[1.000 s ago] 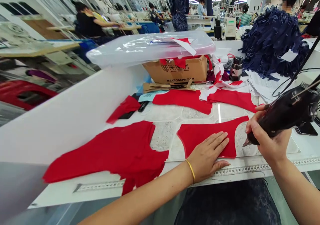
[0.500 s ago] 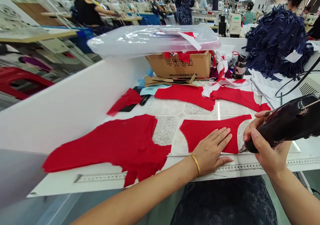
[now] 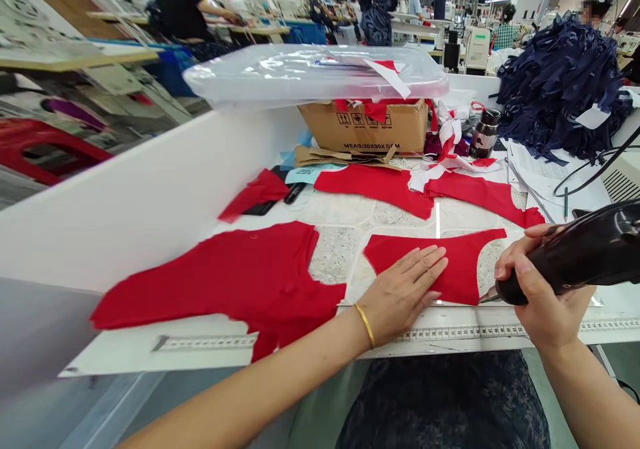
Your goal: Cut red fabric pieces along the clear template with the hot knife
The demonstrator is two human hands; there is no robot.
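While the left hand (image 3: 400, 296) lies flat on a red cloth piece (image 3: 475, 269), its fingers close together and pressing down, the right hand (image 3: 547, 296) wraps firmly around a dark handheld cutter (image 3: 570, 262). The cutter's small metal tip (image 3: 487, 298) sits right at the cloth piece's lower right edge, though whether it touches I cannot tell. A tape measure (image 3: 465, 333) runs just in front of the cloth piece, and a larger red panel (image 3: 215, 282) lies to its left. Beyond the cloth piece are another red piece (image 3: 373, 189), then a cardboard box (image 3: 365, 129) beneath a clear plastic bin (image 3: 315, 72). Farther right and beyond it rises a pile of navy strips (image 3: 560, 82).
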